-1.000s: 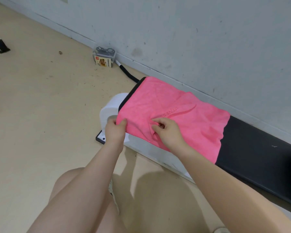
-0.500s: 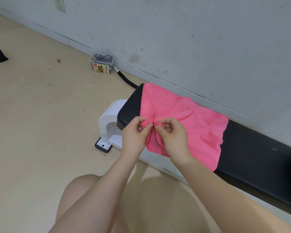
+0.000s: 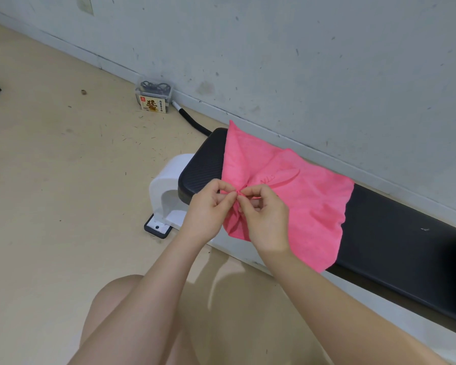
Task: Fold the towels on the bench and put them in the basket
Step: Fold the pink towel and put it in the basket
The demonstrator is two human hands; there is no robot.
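Observation:
A pink towel (image 3: 308,204) lies crumpled on the black padded bench (image 3: 395,241), its left part lifted and bunched. My left hand (image 3: 208,209) and my right hand (image 3: 263,214) meet at the towel's near edge, and each pinches the cloth between thumb and fingers. The towel's far left corner sticks up near the wall. No basket is in view.
The bench stands on a white base (image 3: 166,191) along a grey wall (image 3: 300,61). A small clear box with a label (image 3: 153,98) and a black hose (image 3: 192,122) lie on the beige floor by the wall. My knees show at the bottom.
My left hand moved from the towel's left corner to meet the right hand at the near edge. The towel's left part was gathered and lifted, uncovering the bench's left end.

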